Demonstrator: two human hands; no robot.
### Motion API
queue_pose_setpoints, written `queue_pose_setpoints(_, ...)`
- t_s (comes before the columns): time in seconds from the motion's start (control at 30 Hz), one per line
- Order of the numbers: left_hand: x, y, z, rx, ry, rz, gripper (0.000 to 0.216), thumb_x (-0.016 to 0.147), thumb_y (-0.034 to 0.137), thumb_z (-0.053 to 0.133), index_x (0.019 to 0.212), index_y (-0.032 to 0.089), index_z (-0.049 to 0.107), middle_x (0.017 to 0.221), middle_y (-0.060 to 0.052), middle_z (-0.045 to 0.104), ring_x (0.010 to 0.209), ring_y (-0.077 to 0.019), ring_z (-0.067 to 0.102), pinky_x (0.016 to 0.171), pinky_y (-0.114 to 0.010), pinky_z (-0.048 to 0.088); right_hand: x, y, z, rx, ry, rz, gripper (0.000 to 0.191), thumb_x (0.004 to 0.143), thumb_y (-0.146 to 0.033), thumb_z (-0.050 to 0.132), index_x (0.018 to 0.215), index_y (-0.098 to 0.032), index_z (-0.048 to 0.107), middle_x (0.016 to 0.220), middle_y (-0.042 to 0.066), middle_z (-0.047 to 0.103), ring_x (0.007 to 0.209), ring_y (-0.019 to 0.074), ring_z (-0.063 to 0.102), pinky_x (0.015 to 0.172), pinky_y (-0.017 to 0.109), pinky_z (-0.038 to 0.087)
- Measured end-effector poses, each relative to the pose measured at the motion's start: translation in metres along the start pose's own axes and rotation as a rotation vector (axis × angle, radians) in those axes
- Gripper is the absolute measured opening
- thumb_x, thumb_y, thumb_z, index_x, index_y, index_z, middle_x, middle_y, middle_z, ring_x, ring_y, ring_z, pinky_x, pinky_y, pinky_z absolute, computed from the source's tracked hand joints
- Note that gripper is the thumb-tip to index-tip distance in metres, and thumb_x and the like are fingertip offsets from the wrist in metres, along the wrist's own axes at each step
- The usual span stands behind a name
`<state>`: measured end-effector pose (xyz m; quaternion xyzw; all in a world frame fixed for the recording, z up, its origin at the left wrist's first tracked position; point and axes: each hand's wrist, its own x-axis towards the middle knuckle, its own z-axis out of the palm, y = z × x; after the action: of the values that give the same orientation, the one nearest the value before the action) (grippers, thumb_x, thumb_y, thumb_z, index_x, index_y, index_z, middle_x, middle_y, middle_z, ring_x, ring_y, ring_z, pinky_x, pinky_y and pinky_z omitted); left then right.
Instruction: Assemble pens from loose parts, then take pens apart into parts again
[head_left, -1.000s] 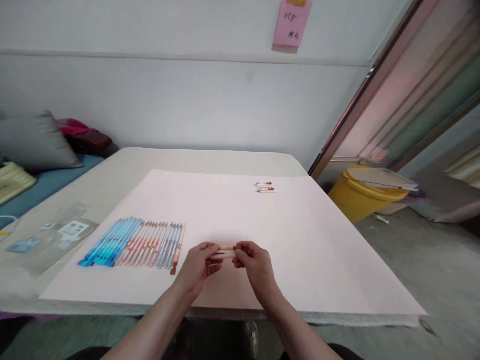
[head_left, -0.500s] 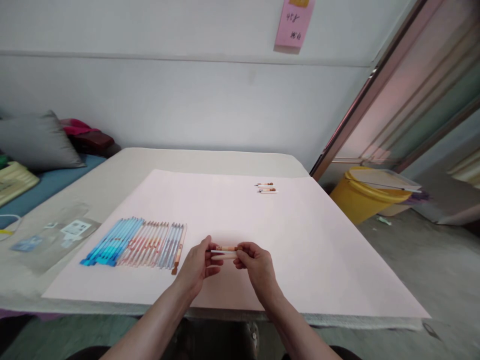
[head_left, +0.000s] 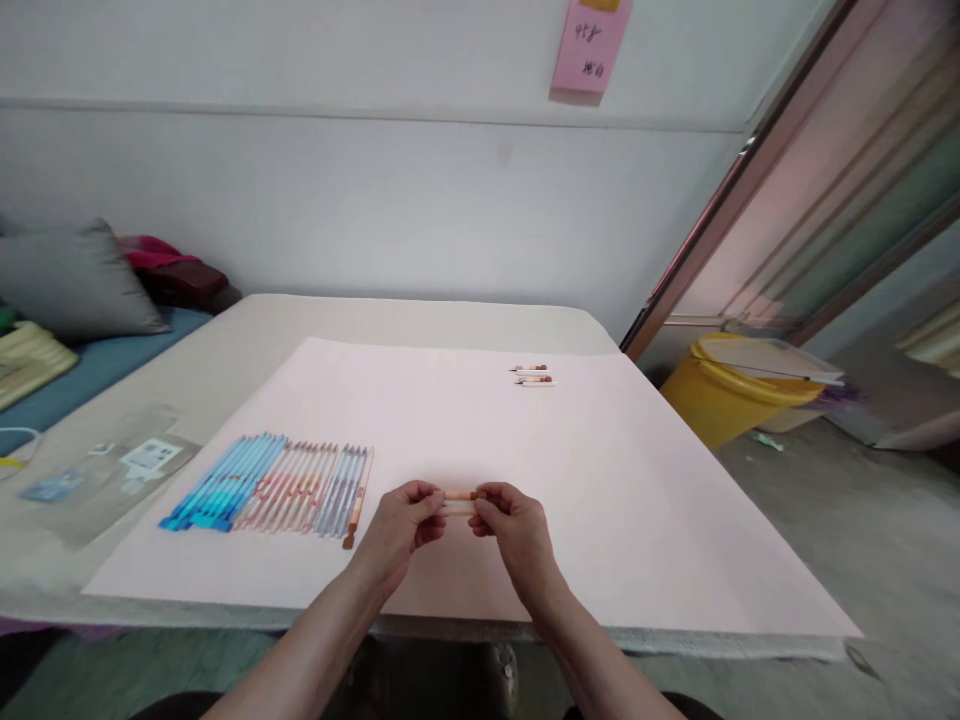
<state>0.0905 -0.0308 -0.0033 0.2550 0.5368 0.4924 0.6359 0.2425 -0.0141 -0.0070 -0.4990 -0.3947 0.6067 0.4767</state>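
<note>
1. Pen (head_left: 458,495): long axis runs left-right across the view, roughly level, parallel to the near table edge. Which end is the tip: can't tell, both ends hidden by fingers.
2. Held just above the pink sheet (head_left: 615,480), near its front edge, approx. centre, right of the pen row (head_left: 270,487).
3. Left hand (head_left: 396,530): fingers pinched on the pen's left end. Right hand (head_left: 510,527): fingers pinched on the right end. Both grasping the same pen.
4. Surface: pale table (head_left: 420,315) w/ pink sheet over most of it. Pen row lies on the sheet at left, blue ones leftmost, then pinkish and grey. Two small pen pieces (head_left: 532,374) far side, well apart from the hands.
5. Room: grey-white wall, pink note (head_left: 592,45) stuck up top; yellow bucket (head_left: 724,395) on the floor at right; grey cushion (head_left: 71,280) at left.
6. Look: short visible stretch, orange-pink w/ a paler whitish strip just below it; detail too small to tell more.
</note>
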Motion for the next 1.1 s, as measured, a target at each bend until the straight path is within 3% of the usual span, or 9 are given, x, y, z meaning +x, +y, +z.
queue_pose_setpoints(0.13,0.003,-0.004,0.0,-0.056,0.026,0.011,0.024,0.064,0.028,0.074,0.077,0.011,0.063,0.066,-0.002,0.058,0.053,-0.0073,0.055,0.057,-0.021,0.048,-0.002,-0.004,-0.001,-0.011,-0.03,0.006,0.02,0.065,-0.028,0.069,0.078,-0.013,0.064,0.064,0.002,0.063,0.053,0.0142,0.059,0.053,0.027,0.05)
queue_pose_setpoints(0.33,0.005,-0.006,0.0,-0.13,0.068,0.001,0.022,0.063,0.022,0.075,0.079,0.01,0.065,0.069,-0.004,0.06,0.054,-0.0075,0.055,0.056,-0.02,0.048,-0.003,-0.009,-0.006,0.153,-0.124,0.077,0.031,0.079,-0.042,0.057,0.085,-0.012,0.066,0.083,0.009,0.066,0.065,0.0145,0.061,0.064,0.028,0.049)
queue_pose_setpoints(0.67,0.015,0.006,0.015,-0.106,0.144,0.017,0.011,0.067,0.011,0.071,0.076,0.008,0.066,0.072,-0.008,0.065,0.053,-0.0072,0.056,0.052,-0.017,0.049,-0.005,-0.024,-0.01,0.211,-0.088,0.131,0.029,0.077,-0.036,0.059,0.096,-0.015,0.064,0.1,0.01,0.065,0.09,0.0212,0.061,0.077,0.032,0.046)
queue_pose_setpoints(0.87,0.051,0.007,0.049,-0.144,0.099,0.003,0.006,0.066,0.006,0.068,0.071,0.009,0.066,0.067,-0.007,0.064,0.05,-0.0077,0.057,0.05,-0.017,0.051,0.0,-0.025,-0.021,0.48,0.16,0.206,0.053,0.073,-0.037,0.064,0.12,-0.019,0.048,0.116,0.009,0.058,0.108,0.0215,0.054,0.089,0.034,0.042)
queue_pose_setpoints(0.97,0.08,0.007,0.073,-0.143,0.071,0.022,0.006,0.066,0.005,0.068,0.068,0.01,0.064,0.064,-0.005,0.062,0.049,-0.0071,0.056,0.05,-0.017,0.051,-0.003,-0.027,-0.024,0.51,0.272,0.169,0.048,0.075,-0.039,0.061,0.118,-0.021,0.049,0.122,0.008,0.053,0.113,0.0221,0.049,0.091,0.035,0.04)
queue_pose_setpoints(1.1,0.131,0.002,0.109,-0.123,0.102,0.044,0.008,0.069,0.006,0.066,0.066,0.01,0.061,0.061,-0.002,0.058,0.048,-0.0055,0.053,0.051,-0.018,0.05,-0.006,-0.033,-0.025,0.506,0.266,0.152,0.037,0.077,-0.037,0.058,0.109,-0.02,0.054,0.116,0.008,0.055,0.106,0.0231,0.052,0.087,0.037,0.041)
